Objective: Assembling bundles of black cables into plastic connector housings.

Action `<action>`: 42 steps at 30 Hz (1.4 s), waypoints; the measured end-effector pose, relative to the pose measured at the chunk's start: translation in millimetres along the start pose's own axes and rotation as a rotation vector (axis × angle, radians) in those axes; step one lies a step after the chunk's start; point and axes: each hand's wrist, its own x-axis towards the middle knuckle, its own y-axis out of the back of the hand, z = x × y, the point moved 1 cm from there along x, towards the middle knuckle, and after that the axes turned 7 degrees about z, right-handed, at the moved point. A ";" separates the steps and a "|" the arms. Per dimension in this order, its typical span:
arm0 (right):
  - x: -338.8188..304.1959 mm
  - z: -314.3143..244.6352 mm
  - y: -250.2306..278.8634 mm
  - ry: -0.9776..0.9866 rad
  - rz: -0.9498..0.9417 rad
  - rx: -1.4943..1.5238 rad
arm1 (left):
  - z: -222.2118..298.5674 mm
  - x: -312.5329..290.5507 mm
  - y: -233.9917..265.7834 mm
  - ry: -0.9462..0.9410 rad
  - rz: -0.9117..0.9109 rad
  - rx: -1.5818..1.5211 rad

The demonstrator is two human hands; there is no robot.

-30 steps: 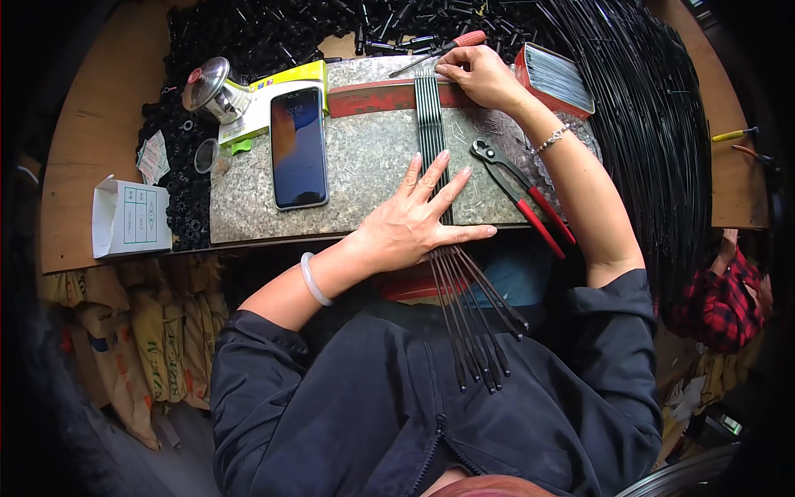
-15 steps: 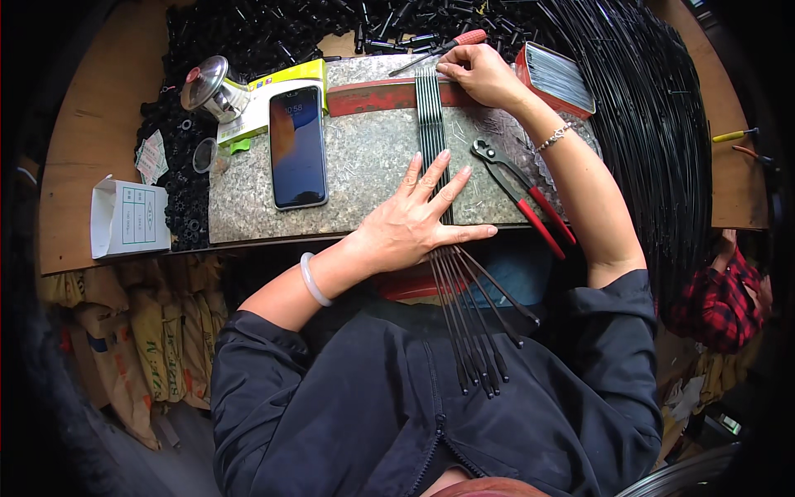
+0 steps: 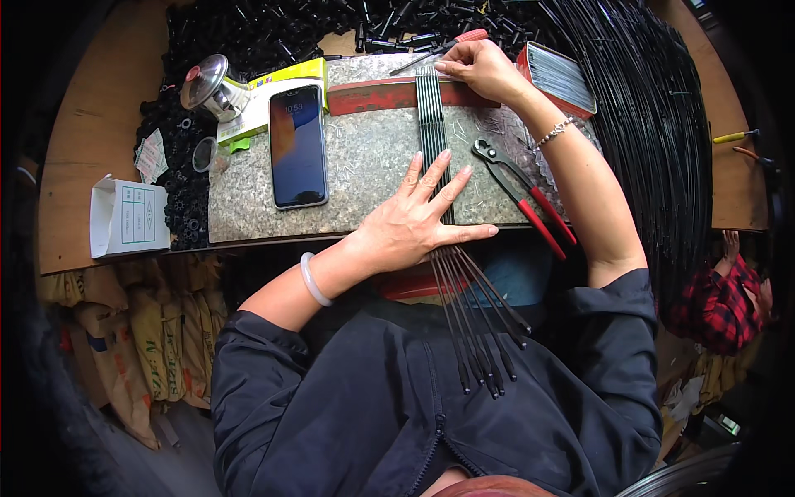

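Several thin black rods (image 3: 431, 124) lie side by side across a red metal bar (image 3: 377, 97) on the grey speckled board. Flat across them, fingers spread, my left hand (image 3: 411, 217) presses down near the board's front edge. Below that hand the rods fan out over my lap, their thicker dark ends hanging free. My right hand (image 3: 480, 70) is pinched at the rods' far tips, just above the red bar; whatever its fingertips hold is too small to make out. Red-handled pliers (image 3: 522, 195) lie right of the rods. Behind the bar rests a red-handled screwdriver (image 3: 443, 51).
A phone (image 3: 298, 149) lies left of the rods, beside a yellow-and-white box (image 3: 273, 99) and a metal-lidded jar (image 3: 211, 87). An open red box of thin pins (image 3: 559, 79) stands at right, before a heap of long black rods (image 3: 638, 124). Another person's checked sleeve (image 3: 720, 302) shows at far right.
The loose rod ends over my lap have shifted slightly, with the rightmost ones closer to the rest. My left hand stays in place; my right hand has moved very slightly.
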 end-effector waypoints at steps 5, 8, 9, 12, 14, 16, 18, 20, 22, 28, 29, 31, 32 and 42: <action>3.5 9.7 5.0 0.077 -0.130 0.115 | 0.0 0.0 -0.5 0.003 0.011 -0.028; 0.4 7.1 2.1 0.074 -0.063 0.156 | 0.1 -0.1 0.1 0.000 0.005 0.007; 1.4 7.7 1.3 0.074 -0.063 0.156 | 0.1 -0.2 -0.6 0.003 0.006 -0.007; 4.3 10.2 -0.1 0.093 -0.088 0.166 | 0.0 0.3 -0.6 0.000 0.006 -0.006; 4.8 8.0 1.3 0.109 -0.119 0.063 | -0.1 0.1 -0.7 -0.002 0.004 0.010; 6.3 4.2 1.8 0.132 -0.122 0.061 | -0.1 -0.1 -1.2 0.006 0.003 -0.021; 7.3 4.6 0.6 0.154 -0.125 0.058 | -0.1 0.1 -1.0 0.003 0.007 -0.013; 8.1 5.4 -1.8 0.243 -0.108 0.094 | -0.2 0.1 -1.3 0.001 0.010 -0.006; 8.4 1.0 0.7 0.230 -0.119 0.100 | -0.8 -0.3 -2.5 -0.002 0.003 -0.010; 8.6 -6.5 -11.6 0.262 -0.094 0.211 | -0.7 0.7 -0.4 -0.001 -0.018 -0.026; 7.3 -8.6 -11.7 0.314 0.001 0.185 | -0.7 0.9 -0.2 -0.001 -0.018 -0.026; 6.9 -19.8 0.0 0.377 0.092 0.133 | -0.8 -0.7 1.1 0.001 -0.028 0.015; 5.0 -20.1 9.5 0.446 0.320 0.020 | -0.9 -0.9 3.0 0.001 -0.026 0.018; -54.6 50.0 118.2 0.134 0.191 -0.516 | 20.8 7.1 53.8 0.068 0.269 -0.635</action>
